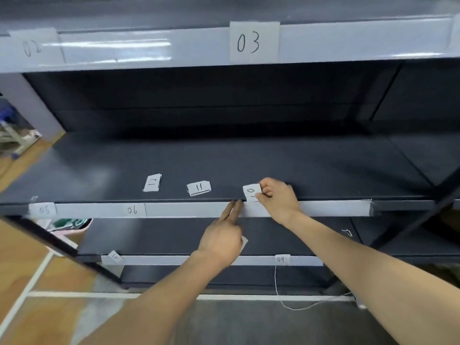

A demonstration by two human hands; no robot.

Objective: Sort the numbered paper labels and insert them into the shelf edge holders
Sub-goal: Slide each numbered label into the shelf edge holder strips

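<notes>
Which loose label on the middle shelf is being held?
The rightmost label, pinched by the right hand at the front edge of the shelf. The 11 and 12 lie flat, untouched, to its left.

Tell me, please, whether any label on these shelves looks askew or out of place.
Yes: the small white paper label at the left end of the lowest white holder strip sits tilted, not flush like the 09 label.

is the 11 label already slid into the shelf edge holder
No, the 11 label lies loose on top of the middle shelf, behind the edge holder and not in it.
</notes>
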